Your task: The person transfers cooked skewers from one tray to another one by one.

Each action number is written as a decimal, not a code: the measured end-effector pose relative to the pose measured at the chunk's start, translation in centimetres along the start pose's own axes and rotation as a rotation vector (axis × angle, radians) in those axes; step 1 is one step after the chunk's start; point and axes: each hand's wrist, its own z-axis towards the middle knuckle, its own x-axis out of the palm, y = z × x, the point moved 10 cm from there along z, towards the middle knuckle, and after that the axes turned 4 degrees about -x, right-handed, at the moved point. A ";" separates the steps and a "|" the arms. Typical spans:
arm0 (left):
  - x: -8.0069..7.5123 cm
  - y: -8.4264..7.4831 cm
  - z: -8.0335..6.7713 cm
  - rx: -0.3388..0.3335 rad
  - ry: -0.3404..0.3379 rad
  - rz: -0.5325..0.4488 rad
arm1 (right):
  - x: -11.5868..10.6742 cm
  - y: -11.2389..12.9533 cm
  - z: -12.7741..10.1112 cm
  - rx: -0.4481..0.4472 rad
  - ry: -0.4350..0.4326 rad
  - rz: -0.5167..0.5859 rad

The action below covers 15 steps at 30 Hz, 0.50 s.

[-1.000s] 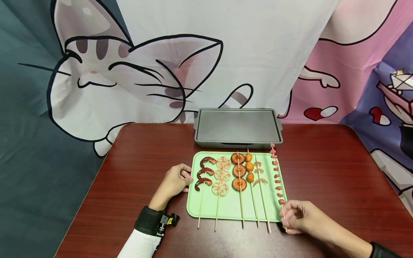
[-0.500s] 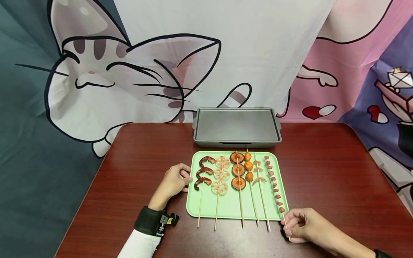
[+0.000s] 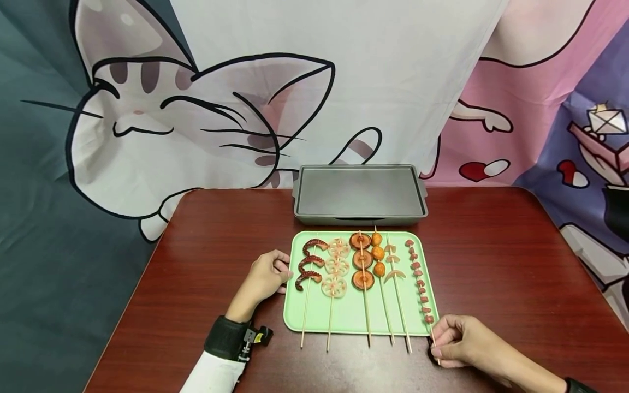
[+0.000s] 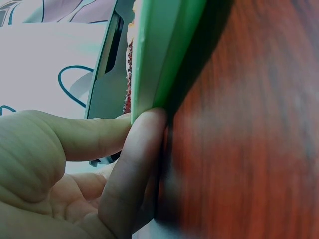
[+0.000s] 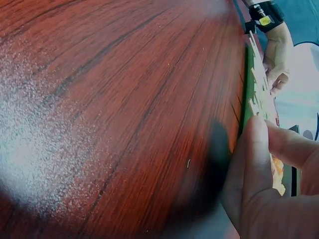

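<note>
My left hand (image 3: 264, 277) pinches the left rim of a light green tray (image 3: 295, 314) between thumb and fingers; the left wrist view shows the tray's edge (image 4: 154, 64) caught there. At the tray's front right corner, my right hand (image 3: 457, 341) pinches the bare stick end of a skewer of small red meat pieces (image 3: 417, 273). That skewer lies along the tray's right side. Left of it are a skewer of pale curved slices (image 3: 395, 274), one of orange balls (image 3: 378, 253), one of mushroom caps (image 3: 362, 259), one of lotus root slices (image 3: 337, 266) and one of octopus tentacles (image 3: 310, 262).
A grey rectangular pan (image 3: 361, 191) stands behind the tray at the table's back edge. The tray sits on a reddish-brown wooden table (image 3: 216, 234). A cartoon cat curtain (image 3: 393, 82) hangs behind. Stick ends overhang the tray's front rim.
My right hand has drawn the meat skewer toward me and lowered it, so its tip no longer reaches past the tray's back edge. The left hand keeps its grip on the tray.
</note>
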 end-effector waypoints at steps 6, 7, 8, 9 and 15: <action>0.5 0.1 0.1 -0.001 0.015 0.002 | -0.5 0.3 0.1 -0.045 -0.013 -0.033; 0.5 0.1 0.1 -0.003 0.018 0.003 | -0.4 0.3 0.1 -0.046 -0.009 -0.030; 0.5 0.1 0.1 -0.006 0.020 0.005 | -0.4 0.3 0.1 -0.049 -0.004 -0.028; 0.5 0.1 0.1 -0.009 0.021 0.007 | -0.3 0.3 0.1 -0.054 -0.001 -0.027; 0.0 0.2 0.1 -0.011 0.010 0.017 | 0.0 0.6 0.5 -0.097 0.019 -0.047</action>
